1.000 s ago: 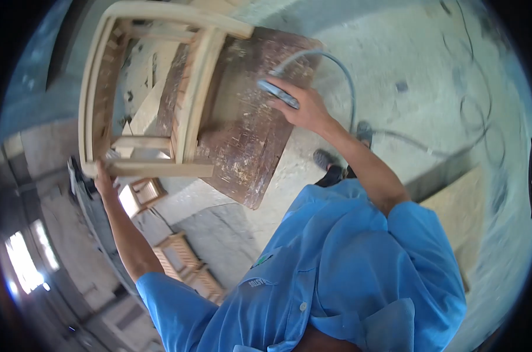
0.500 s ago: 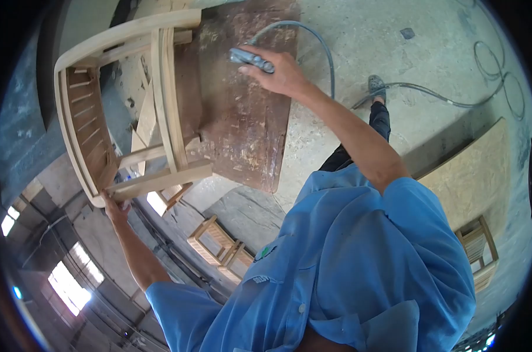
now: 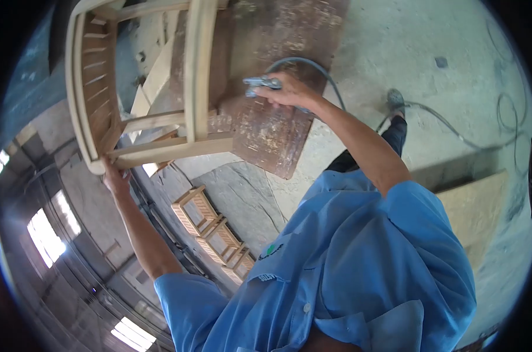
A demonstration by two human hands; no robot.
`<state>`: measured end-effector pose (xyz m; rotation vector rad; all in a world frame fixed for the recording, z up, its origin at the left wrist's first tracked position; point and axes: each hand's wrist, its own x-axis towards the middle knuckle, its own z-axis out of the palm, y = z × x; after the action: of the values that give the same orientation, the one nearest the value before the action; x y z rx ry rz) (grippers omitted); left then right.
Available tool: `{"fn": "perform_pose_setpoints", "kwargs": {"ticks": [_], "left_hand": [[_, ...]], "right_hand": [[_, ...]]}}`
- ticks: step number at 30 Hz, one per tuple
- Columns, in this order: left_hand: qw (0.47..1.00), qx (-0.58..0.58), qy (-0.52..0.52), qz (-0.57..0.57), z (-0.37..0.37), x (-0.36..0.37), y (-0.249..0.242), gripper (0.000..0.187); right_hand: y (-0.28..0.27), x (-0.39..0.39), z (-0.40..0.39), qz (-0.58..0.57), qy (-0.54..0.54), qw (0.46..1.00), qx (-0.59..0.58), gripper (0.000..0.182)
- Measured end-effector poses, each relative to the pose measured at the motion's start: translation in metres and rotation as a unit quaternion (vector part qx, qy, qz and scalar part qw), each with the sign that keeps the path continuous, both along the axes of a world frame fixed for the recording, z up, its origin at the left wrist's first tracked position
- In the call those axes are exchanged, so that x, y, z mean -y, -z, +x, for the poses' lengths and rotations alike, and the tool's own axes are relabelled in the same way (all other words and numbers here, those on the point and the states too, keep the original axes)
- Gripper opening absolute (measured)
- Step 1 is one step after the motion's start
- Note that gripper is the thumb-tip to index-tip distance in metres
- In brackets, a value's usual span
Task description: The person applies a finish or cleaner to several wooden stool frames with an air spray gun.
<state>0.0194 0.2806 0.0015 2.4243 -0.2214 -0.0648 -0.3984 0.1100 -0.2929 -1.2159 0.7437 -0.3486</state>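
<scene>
My left hand (image 3: pixel 117 178) grips the lower corner of an unpainted wooden chair frame (image 3: pixel 198 76) with a slatted panel. The frame is tilted, and part of that hand's grip is hidden behind the wood. In my right hand (image 3: pixel 289 92) is a grey metal air gun (image 3: pixel 262 83), its nose pointing left toward the chair. A blue-grey air hose (image 3: pixel 327 71) loops from it. The gun is apart from the wood, over a brown worn board (image 3: pixel 277 138).
Several slatted wooden frames (image 3: pixel 210 232) stand in a row beyond my left arm. A hose (image 3: pixel 447 122) snakes over the concrete floor (image 3: pixel 389 41) by my foot. A pale wooden panel (image 3: pixel 477 205) is at the right.
My right hand has turned the air gun and appears lower and further right. The chair has shifted up and right in the view, with my left hand still on its corner.
</scene>
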Motion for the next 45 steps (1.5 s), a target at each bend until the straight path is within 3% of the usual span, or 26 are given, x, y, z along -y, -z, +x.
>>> {"fn": "perform_pose_setpoints", "kwargs": {"ticks": [2, 4, 8, 11, 12, 15, 17, 20, 24, 29, 33, 36, 39, 40, 43, 45], "left_hand": [[0.998, -0.042, 0.049, 0.000, 0.004, -0.016, -0.001, 0.076], [0.999, 0.035, 0.028, -0.021, -0.009, -0.014, 0.006, 0.080], [0.999, 0.048, -0.022, -0.005, -0.043, -0.007, 0.001, 0.083], [0.997, 0.054, -0.036, -0.030, -0.080, -0.004, -0.003, 0.077], [0.999, 0.033, -0.029, -0.004, -0.075, -0.013, 0.001, 0.083], [0.994, 0.089, 0.015, -0.069, -0.099, -0.019, 0.015, 0.073], [0.991, 0.070, -0.002, -0.112, -0.136, -0.010, 0.013, 0.056], [0.983, 0.103, 0.037, -0.147, -0.172, -0.016, 0.029, 0.044], [0.974, 0.123, 0.062, -0.178, -0.235, -0.016, 0.044, 0.042], [0.981, 0.063, 0.085, -0.160, -0.307, -0.040, 0.086, 0.047], [0.977, -0.001, 0.122, -0.176, -0.316, -0.067, 0.116, 0.052], [0.981, 0.047, 0.146, -0.115, -0.325, -0.072, 0.087, 0.048], [0.956, 0.180, 0.230, 0.039, -0.340, -0.058, 0.038, 0.053], [0.954, 0.167, 0.246, 0.046, -0.345, -0.049, 0.029, 0.051], [0.941, 0.145, 0.291, 0.093, -0.334, -0.037, 0.039, 0.056], [0.937, 0.180, 0.263, 0.145, -0.315, -0.044, 0.060, 0.062]], "right_hand": [[-0.013, 0.001, -0.005, 0.017, -0.028, 0.999, -0.012, 0.047], [-0.040, 0.005, -0.011, 0.016, -0.051, 0.999, 0.001, 0.046], [-0.091, 0.016, -0.015, -0.020, -0.080, 0.990, 0.111, 0.046], [-0.148, 0.030, -0.023, -0.082, -0.101, 0.982, 0.136, 0.048], [-0.164, 0.033, -0.022, -0.096, -0.103, 0.979, 0.146, 0.049], [-0.193, 0.038, -0.009, -0.157, -0.068, 0.958, 0.232, 0.049], [-0.202, 0.041, -0.004, -0.177, -0.077, 0.946, 0.260, 0.049], [-0.177, 0.047, -0.008, -0.241, -0.133, 0.938, 0.210, 0.048], [-0.162, 0.061, -0.080, -0.161, -0.200, 0.956, 0.141, 0.048], [-0.152, 0.079, -0.156, -0.198, -0.211, 0.942, 0.169, 0.049], [-0.155, 0.081, -0.184, -0.214, -0.204, 0.934, 0.200, 0.050], [-0.151, 0.070, -0.200, -0.211, -0.212, 0.928, 0.223, 0.056], [-0.153, 0.052, -0.207, -0.184, -0.190, 0.932, 0.249, 0.056], [-0.155, 0.047, -0.206, -0.172, -0.183, 0.932, 0.260, 0.056], [-0.158, 0.025, -0.200, -0.195, -0.175, 0.924, 0.278, 0.056], [-0.134, 0.009, -0.194, -0.235, -0.155, 0.924, 0.259, 0.053]]}}
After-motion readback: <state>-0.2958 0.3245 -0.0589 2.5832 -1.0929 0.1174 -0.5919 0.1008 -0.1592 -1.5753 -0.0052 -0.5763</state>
